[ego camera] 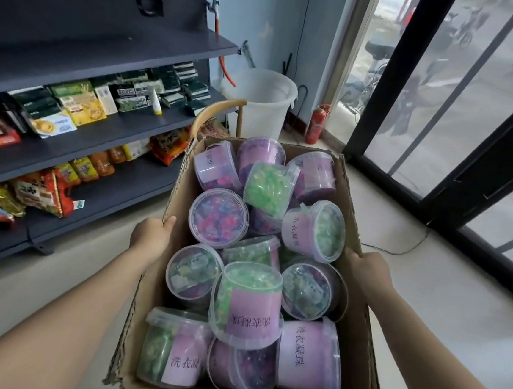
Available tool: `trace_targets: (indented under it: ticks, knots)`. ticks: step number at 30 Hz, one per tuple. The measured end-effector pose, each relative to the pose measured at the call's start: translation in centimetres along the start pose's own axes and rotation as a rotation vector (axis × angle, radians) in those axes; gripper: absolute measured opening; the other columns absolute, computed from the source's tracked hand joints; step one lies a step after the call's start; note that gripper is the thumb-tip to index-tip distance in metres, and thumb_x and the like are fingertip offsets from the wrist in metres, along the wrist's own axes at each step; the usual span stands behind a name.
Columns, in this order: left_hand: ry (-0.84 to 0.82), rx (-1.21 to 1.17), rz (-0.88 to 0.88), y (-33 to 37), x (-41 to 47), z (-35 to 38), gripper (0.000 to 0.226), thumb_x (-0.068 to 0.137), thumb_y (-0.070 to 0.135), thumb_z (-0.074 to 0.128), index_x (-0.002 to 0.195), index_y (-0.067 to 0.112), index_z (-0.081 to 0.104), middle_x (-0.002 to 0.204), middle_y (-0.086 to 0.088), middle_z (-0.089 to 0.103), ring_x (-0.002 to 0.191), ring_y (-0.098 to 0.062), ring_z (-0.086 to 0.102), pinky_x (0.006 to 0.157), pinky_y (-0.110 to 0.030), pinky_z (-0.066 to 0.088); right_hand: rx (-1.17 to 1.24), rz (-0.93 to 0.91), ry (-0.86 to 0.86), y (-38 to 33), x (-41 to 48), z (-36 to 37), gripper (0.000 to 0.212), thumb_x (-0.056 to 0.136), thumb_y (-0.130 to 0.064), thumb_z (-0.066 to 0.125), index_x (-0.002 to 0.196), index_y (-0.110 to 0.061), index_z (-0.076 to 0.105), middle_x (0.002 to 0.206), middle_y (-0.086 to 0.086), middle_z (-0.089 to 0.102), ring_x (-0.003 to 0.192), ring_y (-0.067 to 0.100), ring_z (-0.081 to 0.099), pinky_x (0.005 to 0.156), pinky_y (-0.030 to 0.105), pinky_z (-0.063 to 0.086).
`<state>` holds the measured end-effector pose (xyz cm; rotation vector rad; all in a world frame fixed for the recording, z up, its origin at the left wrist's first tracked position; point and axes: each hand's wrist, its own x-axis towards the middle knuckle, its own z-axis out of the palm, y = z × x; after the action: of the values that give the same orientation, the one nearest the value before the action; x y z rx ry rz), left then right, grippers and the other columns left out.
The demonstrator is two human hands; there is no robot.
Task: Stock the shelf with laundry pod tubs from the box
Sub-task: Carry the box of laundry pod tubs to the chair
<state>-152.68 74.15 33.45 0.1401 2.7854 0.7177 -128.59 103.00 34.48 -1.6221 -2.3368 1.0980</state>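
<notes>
Laundry pod tubs fill an open cardboard box, piled loosely in more than one layer. They are clear lidded plastic tubs with pale purple labels. Some stand upright, others lie on their sides or tilt against their neighbours, and green, purple and mixed-colour pods show through the walls and lids.

A person holds the box out in front with both bare arms. The left hand grasps the left wall, its thumb lying over the rim. The right hand has its grip on the right wall opposite, though most of its fingers are hidden behind the cardboard.

To the left stands a dark grey shelving unit, well apart from the box. Its lower boards carry snack packets and small cartons.

Just beyond the far end of the box is the curved wooden back of a chair. Behind that, a white plastic bucket stands on the floor with a red fire extinguisher beside it. Dark-framed glass doors run along the right.
</notes>
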Motion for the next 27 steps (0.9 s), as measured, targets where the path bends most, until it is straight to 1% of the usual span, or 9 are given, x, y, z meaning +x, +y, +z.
trace_targets:
  ticks: [3,6,10,14,18,21,24,26,27]
  knots:
    - [-0.016,0.009,0.006,3.4,6.4,2.1,0.050,0.099,0.035,0.040,0.085,-0.008,0.063,0.095,-0.027,0.064,0.092,-0.040,0.059,0.068,-0.033,0.036,-0.025,0.001,0.008,-2.5,6.2,1.0,0.047,0.092,-0.031,0.051,0.079,0.012,0.065,0.080,0.026,0.065,0.082,0.038,0.062,0.070,0.035,0.045]
    - [-0.043,0.025,0.005,6.5,12.4,4.1,0.051,0.099,0.034,0.040,0.088,-0.010,0.063,0.097,-0.029,0.064,0.093,-0.041,0.059,0.069,-0.034,0.038,-0.057,0.023,0.017,-5.2,12.4,1.8,0.047,0.092,-0.030,0.051,0.082,0.014,0.066,0.084,0.028,0.065,0.084,0.038,0.062,0.071,0.036,0.045]
    - [-0.071,0.047,-0.008,11.1,19.4,5.7,0.051,0.100,0.034,0.039,0.089,-0.009,0.063,0.097,-0.027,0.065,0.093,-0.040,0.059,0.068,-0.033,0.038,-0.066,0.067,-0.005,-8.3,19.8,2.5,0.048,0.094,-0.028,0.051,0.080,0.016,0.064,0.075,0.025,0.060,0.078,0.036,0.059,0.066,0.034,0.039]
    - [-0.090,0.047,-0.013,15.4,25.6,6.4,0.048,0.099,0.034,0.040,0.090,-0.007,0.063,0.095,-0.024,0.065,0.092,-0.039,0.060,0.067,-0.033,0.037,-0.043,0.119,-0.016,-11.1,25.4,2.7,0.049,0.095,-0.027,0.051,0.079,0.018,0.063,0.071,0.022,0.057,0.074,0.034,0.056,0.066,0.034,0.038]
    - [-0.116,0.079,-0.004,19.1,32.1,7.7,0.050,0.100,0.035,0.038,0.089,-0.007,0.062,0.094,-0.025,0.064,0.091,-0.040,0.059,0.071,-0.037,0.043,-0.046,0.141,-0.025,-13.5,31.3,3.5,0.048,0.095,-0.028,0.050,0.060,0.005,0.054,0.066,0.019,0.054,0.069,0.031,0.052,0.063,0.032,0.035]
    - [-0.126,0.051,0.002,21.2,37.0,9.4,0.048,0.099,0.034,0.040,0.079,-0.005,0.059,0.093,-0.027,0.065,0.089,-0.041,0.060,0.072,-0.038,0.044,-0.026,0.156,-0.023,-14.8,36.4,5.0,0.048,0.095,-0.029,0.050,0.063,0.006,0.054,0.062,0.017,0.054,0.067,0.031,0.053,0.063,0.035,0.037]
    - [-0.112,0.068,-0.008,23.0,41.8,11.7,0.048,0.099,0.033,0.042,0.079,-0.007,0.060,0.093,-0.027,0.065,0.090,-0.040,0.060,0.069,-0.037,0.040,-0.022,0.172,-0.043,-15.7,41.7,7.0,0.049,0.095,-0.030,0.049,0.061,0.006,0.052,0.053,0.012,0.048,0.062,0.030,0.050,0.061,0.035,0.036]
    - [-0.115,0.097,-0.028,24.3,44.6,13.0,0.048,0.099,0.033,0.041,0.080,-0.007,0.060,0.093,-0.027,0.064,0.091,-0.040,0.059,0.068,-0.035,0.036,-0.019,0.183,-0.070,-16.3,45.1,8.2,0.052,0.095,-0.030,0.049,0.063,0.009,0.055,0.056,0.015,0.051,0.063,0.030,0.052,0.061,0.036,0.039]
    - [-0.119,0.110,-0.033,24.9,46.0,13.6,0.049,0.099,0.033,0.041,0.082,-0.008,0.061,0.094,-0.027,0.064,0.092,-0.041,0.059,0.069,-0.036,0.037,-0.014,0.191,-0.081,-16.6,46.5,8.7,0.053,0.095,-0.031,0.049,0.065,0.012,0.056,0.058,0.017,0.053,0.064,0.031,0.053,0.061,0.036,0.040]
